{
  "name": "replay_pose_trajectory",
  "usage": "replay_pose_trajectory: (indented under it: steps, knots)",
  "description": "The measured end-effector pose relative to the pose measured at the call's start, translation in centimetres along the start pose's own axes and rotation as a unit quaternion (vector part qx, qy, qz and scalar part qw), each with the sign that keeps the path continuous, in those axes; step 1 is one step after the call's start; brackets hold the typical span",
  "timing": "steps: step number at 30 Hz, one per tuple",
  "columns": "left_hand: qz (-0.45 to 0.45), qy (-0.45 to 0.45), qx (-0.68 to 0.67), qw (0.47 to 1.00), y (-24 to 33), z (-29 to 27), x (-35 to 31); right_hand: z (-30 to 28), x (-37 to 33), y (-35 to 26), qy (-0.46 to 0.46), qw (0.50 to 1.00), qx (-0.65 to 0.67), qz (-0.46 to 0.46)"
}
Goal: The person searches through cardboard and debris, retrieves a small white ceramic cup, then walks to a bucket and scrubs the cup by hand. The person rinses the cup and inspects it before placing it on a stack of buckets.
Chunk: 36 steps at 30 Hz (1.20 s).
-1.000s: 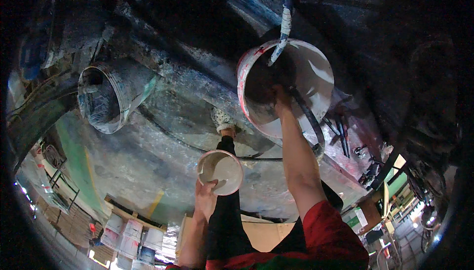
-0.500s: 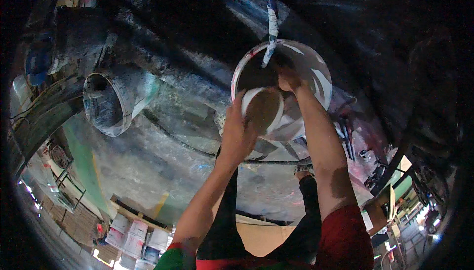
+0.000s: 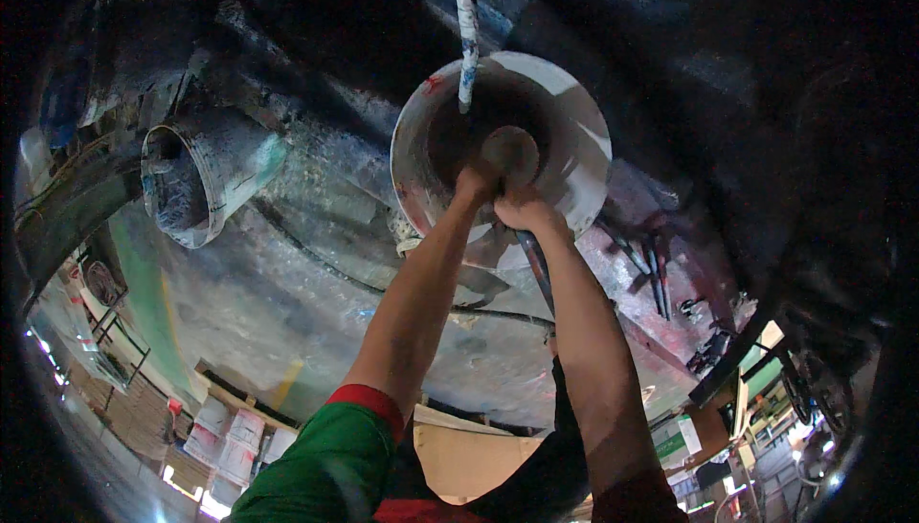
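Observation:
A large white bucket (image 3: 595,155), splashed with paint and dark inside, stands on the floor ahead of me. Both my arms reach down into it. A small round tub (image 3: 510,152) with a pale rim and a dull brown-grey middle is inside the bucket. My left hand (image 3: 476,181) is closed at the tub's near left edge, fingertips hidden. Close beside it, my right hand (image 3: 525,207) is closed at the tub's near side. A dark rod (image 3: 536,269) runs from just below the right hand across the bucket's near rim; whether I hold it I cannot tell.
A paint-smeared pole (image 3: 466,40) reaches into the bucket from the far side. Left of it, a dirty pail (image 3: 215,174) lies on its side. A dark hose (image 3: 316,260) crosses the stained floor. Several dark tools (image 3: 661,279) lie at the right, and a cardboard box (image 3: 469,456) is below me.
The small tub has moved farther into the bucket. My left hand has reached forward with it, and my right hand has come back beside the left. The view has shifted, moving the bucket leftward.

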<state>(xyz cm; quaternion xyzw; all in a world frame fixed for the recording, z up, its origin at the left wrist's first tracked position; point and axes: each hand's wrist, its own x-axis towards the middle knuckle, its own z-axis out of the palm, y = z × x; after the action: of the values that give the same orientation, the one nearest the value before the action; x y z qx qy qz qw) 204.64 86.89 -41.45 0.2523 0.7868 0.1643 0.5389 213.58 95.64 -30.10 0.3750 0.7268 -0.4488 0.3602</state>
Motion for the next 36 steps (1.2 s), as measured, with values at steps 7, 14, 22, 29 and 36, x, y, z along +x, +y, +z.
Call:
replay_pose_trajectory:
  steps: [7,14,22,29,36]
  knots:
    - [0.026,0.155,-0.095,0.983,-1.2,0.8,4.0,2.8,8.3,2.9,0.057,0.988,-0.097,-0.107]
    - [0.011,0.161,-0.099,0.982,-4.8,5.1,7.6,4.0,12.1,6.6,0.272,0.933,-0.057,-0.230]
    - [0.071,-0.028,-0.182,0.980,-7.6,8.6,9.8,2.0,11.8,6.4,0.215,0.939,-0.079,-0.256]
    - [0.036,0.196,-0.113,0.973,-4.7,5.9,7.4,3.3,11.2,6.3,0.058,0.948,-0.166,-0.265]
    - [0.012,0.263,0.038,0.964,-2.5,3.7,4.3,0.5,5.0,2.1,-0.056,0.982,-0.171,-0.054]
